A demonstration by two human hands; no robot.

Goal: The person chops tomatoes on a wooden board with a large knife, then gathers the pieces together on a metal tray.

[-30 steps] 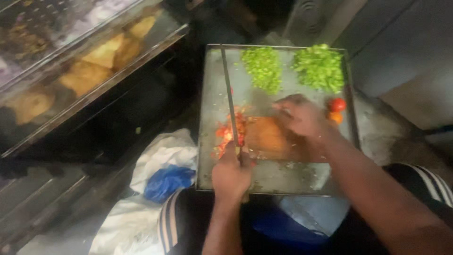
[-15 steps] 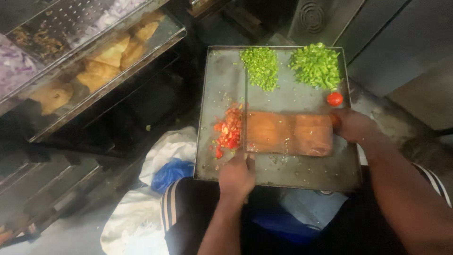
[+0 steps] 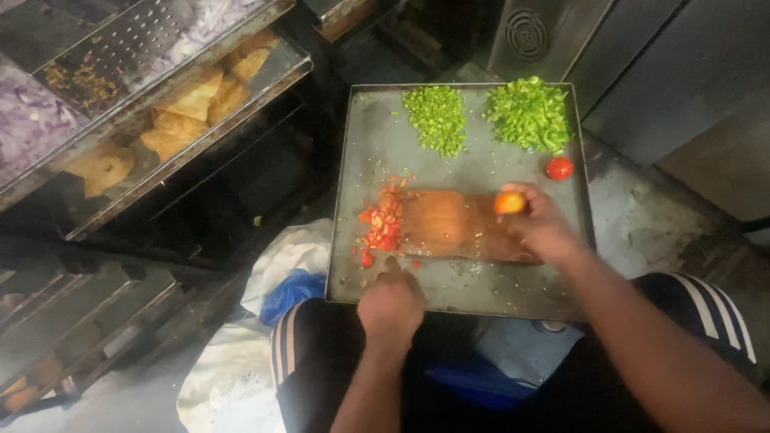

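Note:
A metal tray (image 3: 362,152) rests across my lap with a wooden chopping board (image 3: 453,226) on it. My right hand (image 3: 544,228) holds a small orange-red tomato (image 3: 510,202) in its fingertips over the board's right end. At the tray's near edge my left hand (image 3: 391,301) is closed as a fist on a knife handle; the blade is barely visible. A pile of chopped red tomato (image 3: 383,226) lies just left of the board. Another whole red tomato (image 3: 560,167) sits near the tray's right rim. Two heaps of chopped green vegetable (image 3: 435,119) (image 3: 529,114) fill the far end.
Left of the tray stand metal racks with fried pastries (image 3: 191,103) and chopped purple onion (image 3: 32,120). A white cloth (image 3: 277,256) and a blue bag (image 3: 290,290) lie by my left knee. Metal cabinet fronts (image 3: 642,72) rise at the far right.
My right hand left the board, reached to the tray's right edge and came back holding a tomato. The chopped tomato now lies off the board's left end, and the knife blade has dropped from sight.

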